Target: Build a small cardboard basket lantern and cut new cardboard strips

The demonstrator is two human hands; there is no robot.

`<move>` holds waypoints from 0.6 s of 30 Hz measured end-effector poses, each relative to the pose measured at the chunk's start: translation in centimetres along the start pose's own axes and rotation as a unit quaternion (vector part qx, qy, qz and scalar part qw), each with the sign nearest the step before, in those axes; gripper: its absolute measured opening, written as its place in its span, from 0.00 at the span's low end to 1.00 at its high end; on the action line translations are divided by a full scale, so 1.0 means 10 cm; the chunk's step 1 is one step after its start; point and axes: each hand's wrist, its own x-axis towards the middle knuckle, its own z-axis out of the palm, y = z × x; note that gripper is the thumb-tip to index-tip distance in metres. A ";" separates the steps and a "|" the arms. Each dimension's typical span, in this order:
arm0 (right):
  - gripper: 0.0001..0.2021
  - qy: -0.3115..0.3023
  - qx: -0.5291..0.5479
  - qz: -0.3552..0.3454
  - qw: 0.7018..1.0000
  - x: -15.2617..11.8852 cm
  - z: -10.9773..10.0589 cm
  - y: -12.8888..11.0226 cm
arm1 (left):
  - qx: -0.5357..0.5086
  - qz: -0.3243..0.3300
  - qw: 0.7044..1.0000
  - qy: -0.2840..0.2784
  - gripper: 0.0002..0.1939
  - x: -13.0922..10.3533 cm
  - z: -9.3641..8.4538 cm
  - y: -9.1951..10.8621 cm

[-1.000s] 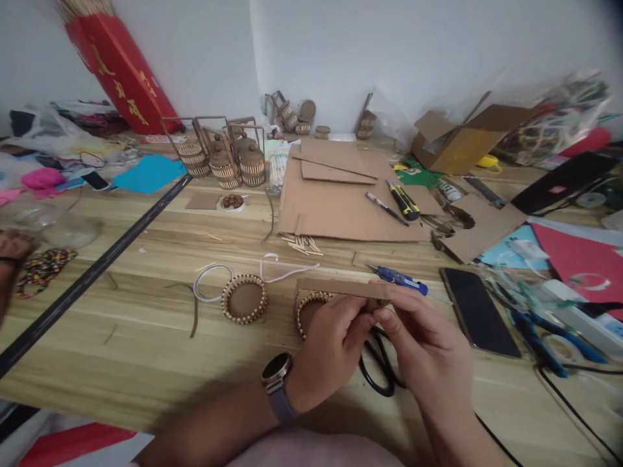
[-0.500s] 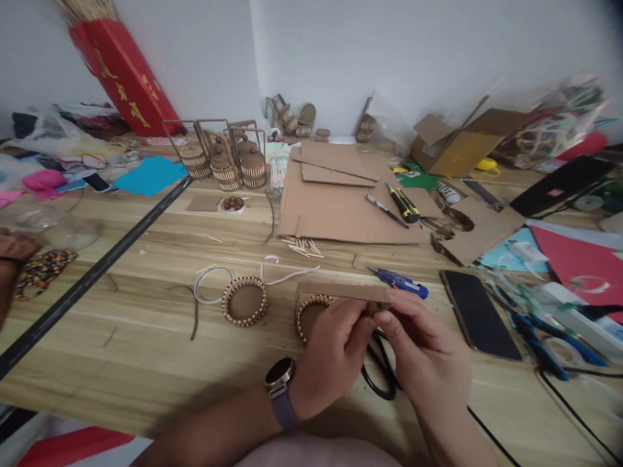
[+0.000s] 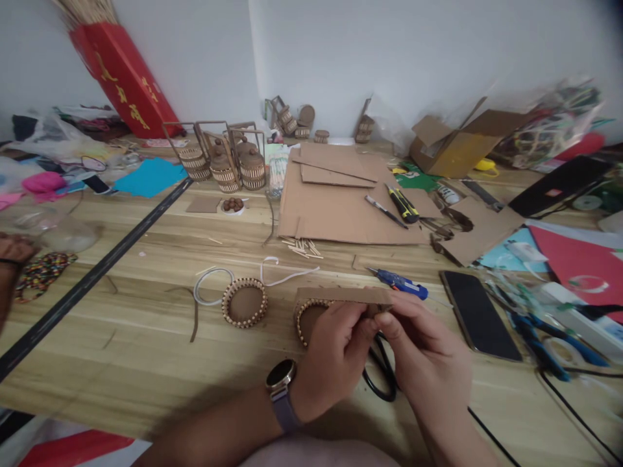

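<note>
A bent strip of brown cardboard [image 3: 335, 296] is pinched between both of my hands over the table. My left hand [image 3: 335, 357], with a watch on its wrist, grips the strip near its right end. Right beside it, my right hand [image 3: 431, 353] closes thumb and fingers on that same end; the fingertips hide the exact spot. Partly covered by my left hand is a round cardboard tray edged with short sticks [image 3: 306, 322]. A similar stick-edged tray [image 3: 244, 303] lies to the left. Behind my right hand rests a blue tool with a pointed metal tip [image 3: 399, 281].
Cardboard sheets [image 3: 341, 207] carry a yellow-black utility knife [image 3: 403, 203] and a pen. Small handled baskets [image 3: 224, 170] stand at the back left. A phone [image 3: 479, 314] and blue-handled pliers [image 3: 540, 344] lie at right. Another person's hand [image 3: 17, 250] is at the far left.
Both hands stay almost where they were, still pinching the cardboard strip. Only a very slight shift of the view shows.
</note>
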 end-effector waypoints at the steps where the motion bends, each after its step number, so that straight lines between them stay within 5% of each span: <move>1: 0.09 0.000 0.000 0.000 1.000 0.00 0.00 0.00 | -0.001 0.000 1.000 0.000 0.11 0.00 0.00 0.00; 18: 0.10 0.015 0.004 0.009 1.000 -0.03 0.02 -0.01 | 0.020 -0.005 1.000 0.014 0.11 -0.03 0.02 -0.01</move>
